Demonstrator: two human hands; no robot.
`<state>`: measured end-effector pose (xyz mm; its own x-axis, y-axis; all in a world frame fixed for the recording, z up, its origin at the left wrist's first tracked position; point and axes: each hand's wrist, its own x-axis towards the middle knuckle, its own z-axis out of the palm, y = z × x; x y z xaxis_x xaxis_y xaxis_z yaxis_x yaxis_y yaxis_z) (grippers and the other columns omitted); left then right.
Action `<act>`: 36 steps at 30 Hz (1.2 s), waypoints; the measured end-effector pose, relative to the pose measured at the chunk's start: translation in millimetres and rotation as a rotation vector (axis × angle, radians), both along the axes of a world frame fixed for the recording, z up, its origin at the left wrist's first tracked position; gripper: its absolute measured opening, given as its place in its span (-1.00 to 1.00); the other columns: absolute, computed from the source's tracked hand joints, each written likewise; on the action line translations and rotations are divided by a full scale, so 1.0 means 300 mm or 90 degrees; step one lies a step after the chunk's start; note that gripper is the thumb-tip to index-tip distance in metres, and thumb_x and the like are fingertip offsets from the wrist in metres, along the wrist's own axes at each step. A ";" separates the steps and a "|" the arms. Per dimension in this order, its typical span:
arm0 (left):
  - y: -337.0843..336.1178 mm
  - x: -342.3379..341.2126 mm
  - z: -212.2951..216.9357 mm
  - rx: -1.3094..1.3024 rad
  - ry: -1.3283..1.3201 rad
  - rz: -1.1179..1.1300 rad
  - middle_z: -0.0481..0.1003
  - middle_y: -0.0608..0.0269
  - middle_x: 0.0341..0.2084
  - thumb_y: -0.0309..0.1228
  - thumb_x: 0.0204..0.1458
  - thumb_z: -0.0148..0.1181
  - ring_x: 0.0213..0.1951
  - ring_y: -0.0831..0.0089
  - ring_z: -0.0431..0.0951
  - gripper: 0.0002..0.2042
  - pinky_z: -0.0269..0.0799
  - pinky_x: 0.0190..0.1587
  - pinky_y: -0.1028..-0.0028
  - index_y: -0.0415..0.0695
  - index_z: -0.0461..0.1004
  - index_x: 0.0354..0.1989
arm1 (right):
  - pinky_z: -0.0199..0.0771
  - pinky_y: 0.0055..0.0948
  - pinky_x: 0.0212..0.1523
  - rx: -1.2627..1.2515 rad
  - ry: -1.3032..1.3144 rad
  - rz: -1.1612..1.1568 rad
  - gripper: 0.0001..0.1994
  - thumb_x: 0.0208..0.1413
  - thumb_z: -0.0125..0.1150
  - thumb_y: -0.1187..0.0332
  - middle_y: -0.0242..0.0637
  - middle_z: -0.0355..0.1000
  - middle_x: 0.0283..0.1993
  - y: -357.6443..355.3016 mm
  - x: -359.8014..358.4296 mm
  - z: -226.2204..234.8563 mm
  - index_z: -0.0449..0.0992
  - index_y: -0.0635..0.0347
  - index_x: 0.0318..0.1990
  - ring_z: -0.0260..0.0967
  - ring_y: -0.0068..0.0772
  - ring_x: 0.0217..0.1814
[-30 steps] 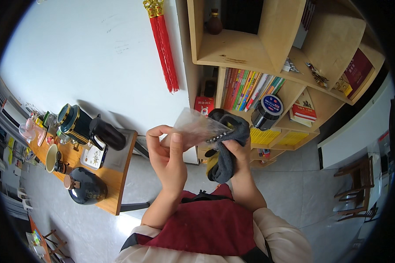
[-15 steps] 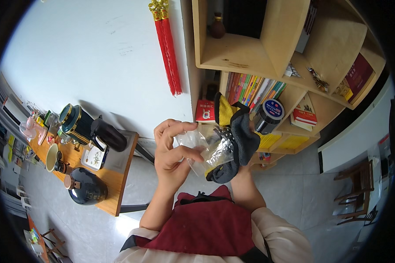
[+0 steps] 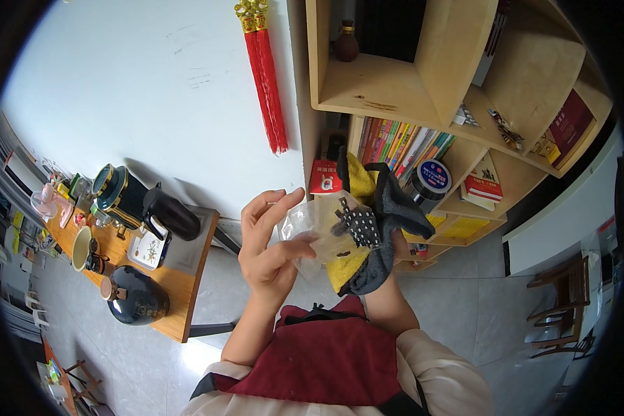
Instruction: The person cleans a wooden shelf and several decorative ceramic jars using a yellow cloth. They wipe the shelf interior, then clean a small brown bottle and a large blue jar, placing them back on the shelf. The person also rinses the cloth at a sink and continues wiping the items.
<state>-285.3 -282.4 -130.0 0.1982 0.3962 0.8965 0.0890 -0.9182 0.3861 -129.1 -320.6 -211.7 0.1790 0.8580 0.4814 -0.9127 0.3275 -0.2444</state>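
Note:
My left hand (image 3: 269,243) is in front of my chest, fingers curled and thumb bent over the edge of a clear plastic bag (image 3: 304,225). In or against the bag shows a small black piece with white dots (image 3: 359,223). Right beside it, my right hand (image 3: 400,244) grips a folded cloth, yellow on one side and dark grey on the other (image 3: 378,267), with black edging. The cloth hides most of the right hand's fingers. The bag lies up against the cloth.
A wooden shelf unit (image 3: 367,83) with books (image 3: 395,142) and a dark round tub (image 3: 426,184) stands ahead on the right. On the left a wooden table (image 3: 191,277) carries a black jug (image 3: 177,213), a dark pot (image 3: 140,297) and a white tray (image 3: 148,248). A chair (image 3: 561,301) stands at far right.
The cloth has turned and opened out, showing more yellow at its lower part. The dotted piece now shows more plainly through the bag. My left hand has shifted slightly left.

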 end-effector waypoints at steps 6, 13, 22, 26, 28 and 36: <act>-0.002 0.006 -0.005 0.021 0.011 0.053 0.47 0.10 -0.14 -0.54 -0.39 0.32 0.00 0.10 0.29 -0.84 0.23 -0.04 0.23 -0.10 0.41 -0.73 | 0.23 -0.14 0.14 0.001 -0.029 0.002 -0.41 0.08 -0.15 -0.09 -0.14 0.28 0.12 0.006 0.005 0.012 0.21 0.09 0.18 0.27 -0.14 0.09; -0.003 0.015 0.001 0.057 0.019 0.090 0.47 0.18 -0.15 -0.48 -0.43 0.33 -0.06 0.14 0.33 -0.83 0.32 -0.10 0.29 -0.06 0.41 -0.71 | 0.26 -0.02 0.10 -0.034 0.048 0.048 -0.35 -0.05 0.06 0.07 -0.06 0.24 0.13 -0.005 0.002 0.043 0.15 0.20 0.19 0.26 -0.06 0.10; -0.013 0.021 0.007 0.083 0.027 0.110 0.47 0.16 -0.16 -0.45 -0.43 0.34 -0.07 0.14 0.34 -0.82 0.33 -0.12 0.28 -0.06 0.39 -0.72 | 0.26 -0.05 0.12 -0.018 0.067 0.113 -0.27 -0.02 0.01 -0.15 -0.07 0.22 0.15 0.025 0.030 -0.009 0.14 0.17 0.21 0.25 -0.08 0.12; -0.018 0.019 0.006 0.087 0.036 0.121 0.48 0.17 -0.17 -0.44 -0.43 0.33 -0.07 0.14 0.34 -0.82 0.32 -0.12 0.30 -0.06 0.39 -0.73 | 0.32 -0.06 0.06 -0.103 0.061 0.055 -0.33 0.04 -0.11 -0.19 -0.09 0.27 0.09 0.000 0.019 0.028 0.20 0.13 0.16 0.30 -0.12 0.06; -0.024 0.019 0.009 0.091 0.044 0.132 0.48 0.17 -0.17 -0.45 -0.42 0.33 -0.07 0.14 0.34 -0.83 0.32 -0.12 0.30 -0.06 0.39 -0.73 | 0.25 -0.09 0.13 -0.087 0.046 0.060 -0.27 -0.02 0.06 -0.14 -0.12 0.21 0.17 0.004 0.033 -0.003 0.14 0.15 0.20 0.23 -0.12 0.14; -0.025 0.009 0.001 0.127 0.084 0.202 0.46 0.13 -0.13 -0.56 -0.46 0.29 -0.03 0.09 0.32 -0.85 0.36 -0.11 0.27 -0.10 0.40 -0.75 | 0.32 -0.16 0.07 -0.213 -0.113 -0.116 -0.34 0.00 0.04 -0.13 -0.17 0.24 0.13 -0.028 0.031 0.054 0.20 0.12 0.17 0.26 -0.18 0.09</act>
<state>-282.4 -290.0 -129.7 0.2127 0.2774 0.9369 0.4178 -0.8926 0.1694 -119.8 -328.9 -195.7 0.2816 0.9341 0.2194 -0.7809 0.3560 -0.5132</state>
